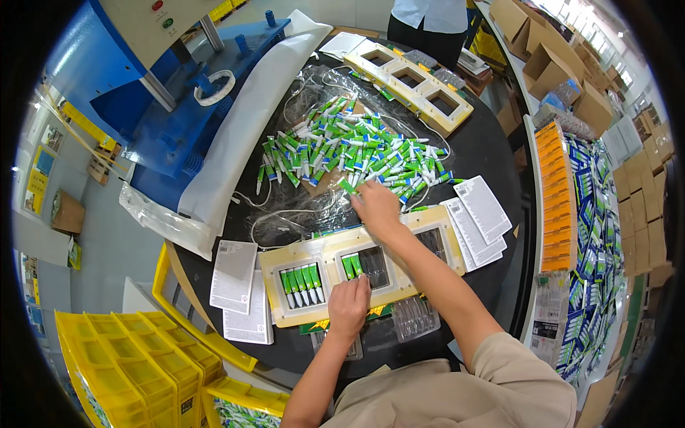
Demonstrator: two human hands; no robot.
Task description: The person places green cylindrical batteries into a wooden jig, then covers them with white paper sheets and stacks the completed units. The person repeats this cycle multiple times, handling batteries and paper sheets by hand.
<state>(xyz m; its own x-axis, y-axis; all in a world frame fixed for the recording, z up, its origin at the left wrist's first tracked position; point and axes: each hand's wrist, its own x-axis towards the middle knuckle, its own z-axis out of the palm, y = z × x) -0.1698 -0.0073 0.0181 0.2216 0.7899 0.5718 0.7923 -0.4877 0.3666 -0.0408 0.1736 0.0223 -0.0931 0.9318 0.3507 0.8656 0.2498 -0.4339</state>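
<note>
A cream-coloured jig frame [296,314] with three windows lies in front of me. Its left window holds a row of small green tubes [301,277] with their white caps toward me. Two more tubes [352,265] lie in the middle window, their lower ends hidden by my left hand [348,308]. The fingers of that hand are closed at the window, and what they hold is hidden. Beyond the frame my right hand [378,207] pinches a green tube [347,187] at the near edge of a large heap of tubes [371,148].
A similar frame [421,93] lies across the black table. Printed cards [234,271] [484,210] flank my frame; clear blister trays [414,319] sit under its near edge. A blue press [171,114] stands left, yellow crates [128,357] lower left. Another person [428,28] stands beyond.
</note>
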